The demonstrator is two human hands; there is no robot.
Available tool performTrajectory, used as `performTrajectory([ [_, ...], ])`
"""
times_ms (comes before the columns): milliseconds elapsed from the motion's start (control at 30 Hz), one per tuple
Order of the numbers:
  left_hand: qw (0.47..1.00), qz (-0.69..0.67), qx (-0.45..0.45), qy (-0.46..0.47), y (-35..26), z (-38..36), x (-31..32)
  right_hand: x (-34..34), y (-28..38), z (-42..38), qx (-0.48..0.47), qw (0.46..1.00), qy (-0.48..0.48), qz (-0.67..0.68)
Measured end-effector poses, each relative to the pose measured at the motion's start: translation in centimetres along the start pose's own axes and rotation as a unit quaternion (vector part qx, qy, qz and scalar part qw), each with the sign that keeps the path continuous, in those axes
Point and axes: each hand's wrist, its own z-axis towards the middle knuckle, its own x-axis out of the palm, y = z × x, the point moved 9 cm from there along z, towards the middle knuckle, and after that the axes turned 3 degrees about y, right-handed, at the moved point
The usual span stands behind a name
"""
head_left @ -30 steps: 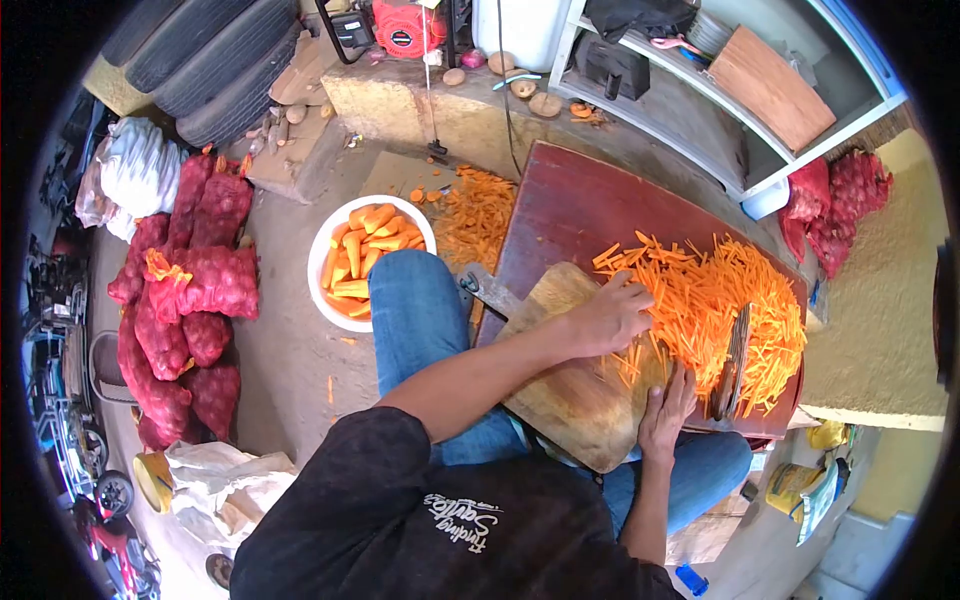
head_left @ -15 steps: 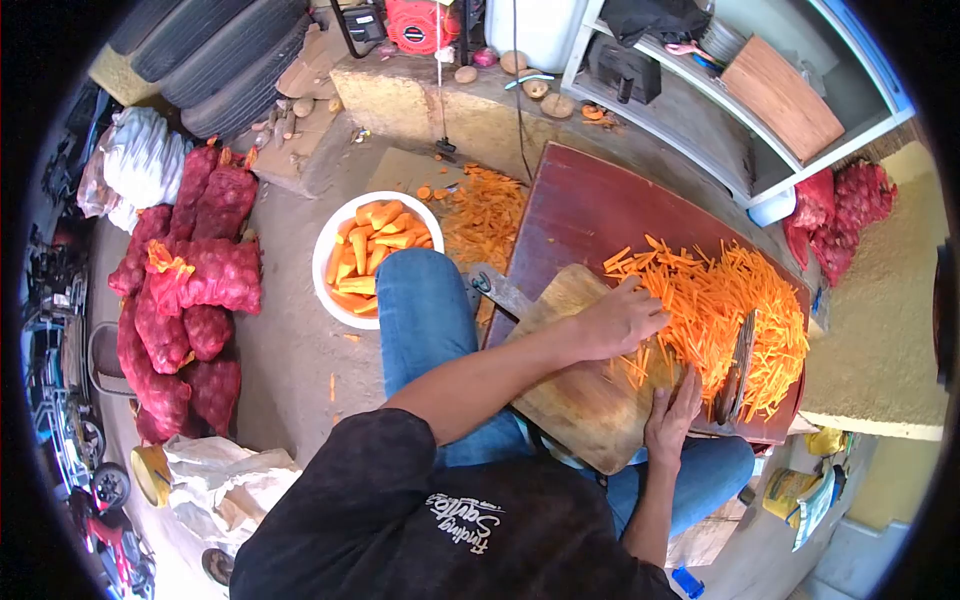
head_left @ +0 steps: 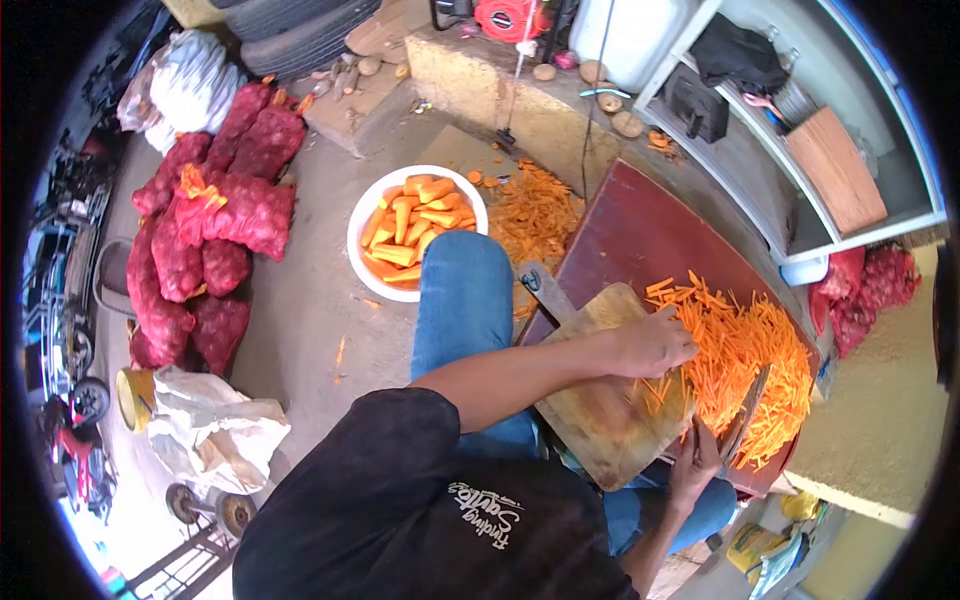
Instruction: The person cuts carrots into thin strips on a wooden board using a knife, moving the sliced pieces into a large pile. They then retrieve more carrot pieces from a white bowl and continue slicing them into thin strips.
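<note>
My left hand (head_left: 655, 343) is closed, knuckles up, over the right part of a wooden cutting board (head_left: 610, 430), at the edge of a heap of carrot strips (head_left: 725, 340). What lies inside its fingers is hidden. At the board's lower right edge is my right hand (head_left: 697, 458), its thumb and fingers closed around that edge. Beside it, a long dark blade-like piece (head_left: 745, 420) stands among the strips. A metal blade (head_left: 547, 291) sticks out past the board's upper left edge. A few loose strips (head_left: 656, 393) lie on the board between my hands.
The dark red table (head_left: 640, 220) bears the board and strips. A white basin (head_left: 357, 245) of peeled carrots stands by my knee, with peelings (head_left: 540, 210) on the floor behind. Red mesh sacks (head_left: 240, 210) are piled left; a metal shelf (head_left: 760, 130) stands at upper right.
My view has shifted, so the scene sits farther right. My right hand has drawn down from the strips along the board's edge. My left hand stays closed by the heap.
</note>
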Motion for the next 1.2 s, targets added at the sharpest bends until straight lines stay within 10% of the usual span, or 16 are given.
performTrajectory([
  [233, 0.998, -0.042, -0.026, 0.032, 1.3, 0.3, 0.6, -4.2, 4.0, -1.5, -0.032, 0.991, 0.129, -0.030],
  [567, 1.000, -0.003, 0.000, 0.013, 1.2, 0.3, 1.1, -10.4, -10.4, -13.9, 0.367, 0.810, 0.443, 0.113],
  [667, 0.994, 0.004, -0.037, 0.100, 1.9, 1.0, 2.5, -16.6, -34.4, -23.5, 0.293, 0.835, 0.465, -0.033],
  [767, 0.993, 0.008, -0.047, 0.112, 2.2, 1.0, 2.7, -13.2, -19.8, -19.6, 0.527, 0.733, 0.415, 0.110],
  [1200, 0.999, -0.019, -0.006, 0.025, 1.1, -0.1, 1.3, -9.8, -16.3, -17.6, 0.492, 0.603, 0.622, 0.088],
])
